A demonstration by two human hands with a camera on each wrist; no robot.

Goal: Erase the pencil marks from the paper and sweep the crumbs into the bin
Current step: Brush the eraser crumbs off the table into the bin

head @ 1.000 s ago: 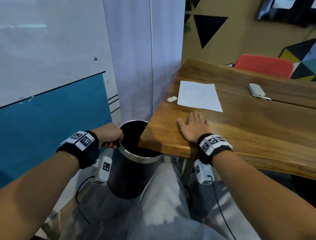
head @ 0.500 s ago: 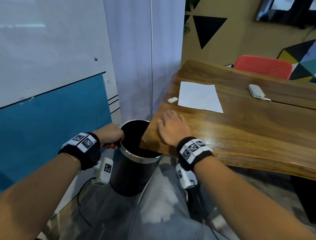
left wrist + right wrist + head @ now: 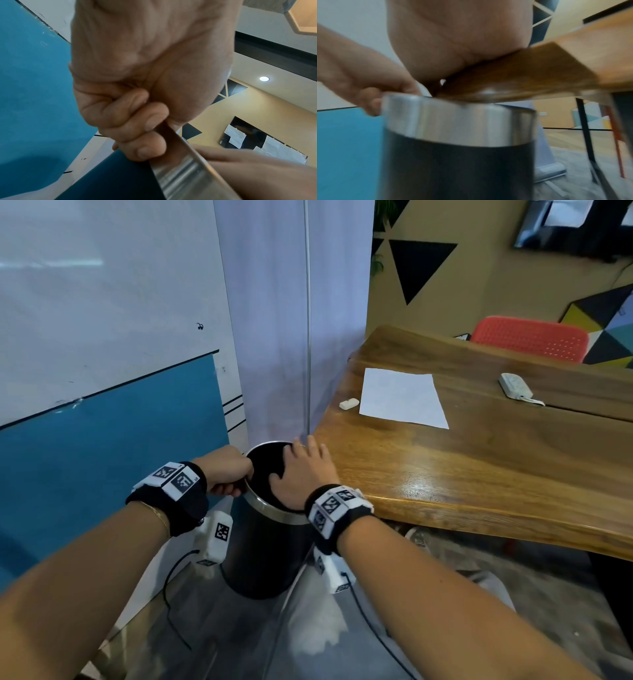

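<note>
The left hand (image 3: 227, 470) is gripping the bin (image 3: 267, 539) rim under the bench (image 3: 479, 474) corner; the right hand (image 3: 305, 474), fingers flat, is probably brushing crumbs in. Keeping the palm low helps.

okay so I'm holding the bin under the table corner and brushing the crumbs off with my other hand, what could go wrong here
1. The bin is held only by the left hand gripping its rim; if that grip slips, it could tip or drop.
2. The right hand is flat at the table corner over the opening; crumbs are too small to see, so some may miss the bin.
</note>
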